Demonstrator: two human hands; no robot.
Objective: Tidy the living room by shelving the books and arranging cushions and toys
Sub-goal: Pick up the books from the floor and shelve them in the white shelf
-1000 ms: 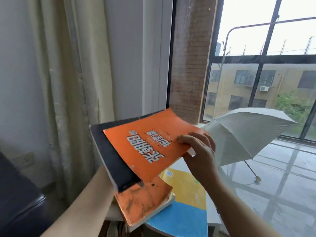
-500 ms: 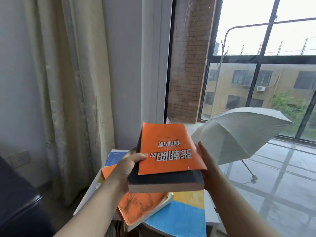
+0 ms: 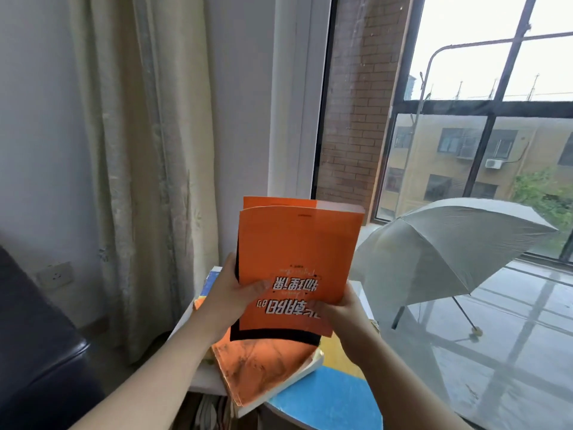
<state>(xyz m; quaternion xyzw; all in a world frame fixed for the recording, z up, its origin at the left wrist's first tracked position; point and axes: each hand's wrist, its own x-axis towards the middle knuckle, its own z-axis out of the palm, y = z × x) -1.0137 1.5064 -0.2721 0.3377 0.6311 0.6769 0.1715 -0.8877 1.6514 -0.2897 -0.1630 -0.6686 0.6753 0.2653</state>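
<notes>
I hold an orange book (image 3: pixel 297 249) with white upside-down lettering, tilted up on end in front of me. A black book (image 3: pixel 276 335) lies pressed behind it, showing as a dark strip along the bottom and left edges. My left hand (image 3: pixel 231 297) grips the pair at the left edge, thumb across the orange cover. My right hand (image 3: pixel 339 311) holds the lower right corner. Below them a worn orange paperback (image 3: pixel 260 370) lies flat on a pile over a blue and yellow board (image 3: pixel 328 405).
A white side table (image 3: pixel 204 380) carries the pile. An open grey umbrella (image 3: pixel 446 252) rests on the balcony floor behind the glass to the right. A cream curtain (image 3: pixel 148 150) hangs at left, and a dark sofa arm (image 3: pixel 34 352) fills the lower left.
The two books were lying flat between my hands half a second ago; now they stand tilted up, cover facing me. Earlier my right hand was turning the orange book on the stack.
</notes>
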